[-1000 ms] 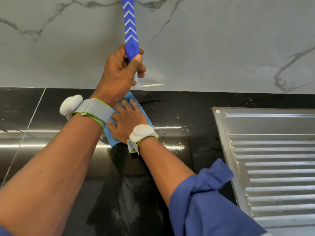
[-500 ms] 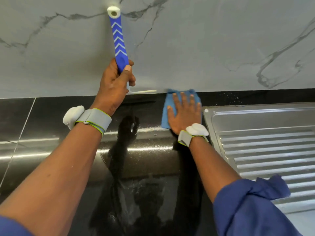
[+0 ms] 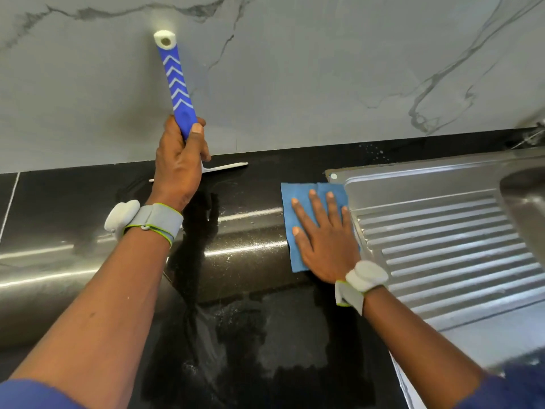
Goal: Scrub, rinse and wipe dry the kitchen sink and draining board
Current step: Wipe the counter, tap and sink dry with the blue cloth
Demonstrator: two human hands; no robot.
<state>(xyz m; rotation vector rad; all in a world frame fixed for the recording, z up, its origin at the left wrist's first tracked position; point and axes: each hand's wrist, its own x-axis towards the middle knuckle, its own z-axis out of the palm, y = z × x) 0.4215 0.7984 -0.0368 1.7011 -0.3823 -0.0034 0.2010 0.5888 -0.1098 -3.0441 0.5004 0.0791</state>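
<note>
My left hand (image 3: 178, 163) grips the blue handle of a squeegee (image 3: 177, 81), whose white blade lies on the black counter at the foot of the wall. My right hand (image 3: 321, 234) lies flat with straight fingers on a blue cloth (image 3: 290, 208), pressing it onto the counter at the left edge of the steel draining board (image 3: 442, 231). The cloth's right side overlaps that edge. The sink bowl (image 3: 528, 202) shows at the far right, cut off by the frame.
The glossy black countertop (image 3: 236, 261) carries water droplets and wet smears in front of me. A grey marbled wall (image 3: 324, 69) rises behind it. Part of a tap fitting (image 3: 530, 134) shows at the right edge.
My right hand slid the cloth from beside the squeegee rightward to the draining board's edge, then back toward me along it. The left hand kept holding the squeegee.
</note>
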